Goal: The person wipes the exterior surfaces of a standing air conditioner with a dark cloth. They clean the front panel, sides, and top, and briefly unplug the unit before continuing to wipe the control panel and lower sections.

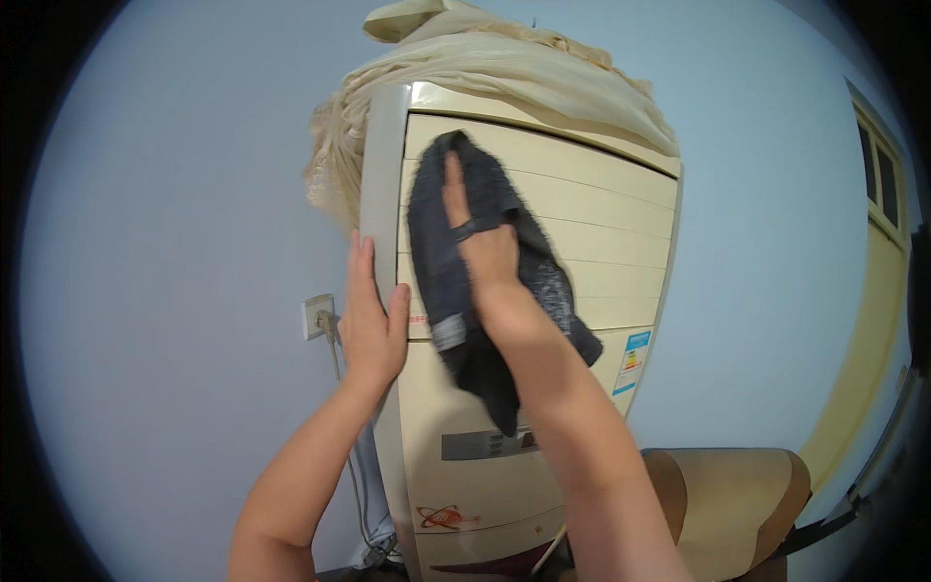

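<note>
A tall cream floor-standing air conditioner (606, 228) stands in front of me, its upper front made of horizontal slats. My right hand (491, 257) presses a dark grey cloth (438, 257) against the left part of these slats. The cloth hangs down in loose folds past my wrist, and a strip of it crosses my fingers; some fingers are hidden in it. My left hand (373, 325) lies flat with fingers stretched up along the unit's left side edge, holding nothing.
A bunched cream fabric cover (504, 63) is heaped on top of the unit. Left of it, a wall socket (318, 316) has a plug and cord. A brown and tan padded seat back (737, 500) stands at lower right, and a yellowish door (858, 320) is farther right.
</note>
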### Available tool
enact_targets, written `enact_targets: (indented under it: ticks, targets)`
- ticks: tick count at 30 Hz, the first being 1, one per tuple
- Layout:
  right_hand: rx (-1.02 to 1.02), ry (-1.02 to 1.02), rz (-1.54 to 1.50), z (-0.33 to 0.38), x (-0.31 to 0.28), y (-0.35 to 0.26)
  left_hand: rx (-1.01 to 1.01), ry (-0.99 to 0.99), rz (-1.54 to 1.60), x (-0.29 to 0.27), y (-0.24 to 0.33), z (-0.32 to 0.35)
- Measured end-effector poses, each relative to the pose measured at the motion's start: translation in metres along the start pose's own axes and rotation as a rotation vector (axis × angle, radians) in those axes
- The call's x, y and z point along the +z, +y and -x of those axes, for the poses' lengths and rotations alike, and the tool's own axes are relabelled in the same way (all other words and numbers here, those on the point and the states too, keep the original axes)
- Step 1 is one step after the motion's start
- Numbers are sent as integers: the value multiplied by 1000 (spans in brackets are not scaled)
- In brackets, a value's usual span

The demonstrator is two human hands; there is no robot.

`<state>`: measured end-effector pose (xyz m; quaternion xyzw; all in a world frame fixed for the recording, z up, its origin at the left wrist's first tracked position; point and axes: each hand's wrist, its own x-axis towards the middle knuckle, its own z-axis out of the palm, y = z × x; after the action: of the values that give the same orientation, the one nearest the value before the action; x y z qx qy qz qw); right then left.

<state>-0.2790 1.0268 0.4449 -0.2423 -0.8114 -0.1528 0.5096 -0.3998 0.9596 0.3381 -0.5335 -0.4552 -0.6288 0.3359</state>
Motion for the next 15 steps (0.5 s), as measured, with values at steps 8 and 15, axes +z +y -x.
enact_targets:
  ticks: [8,15]
  targets:
    - [-440,-38,-277,67,4,31,90,-15,100,4,-9,-4]
    - [-89,-161,56,93,-35,98,47,-40,30,0,0,-3]
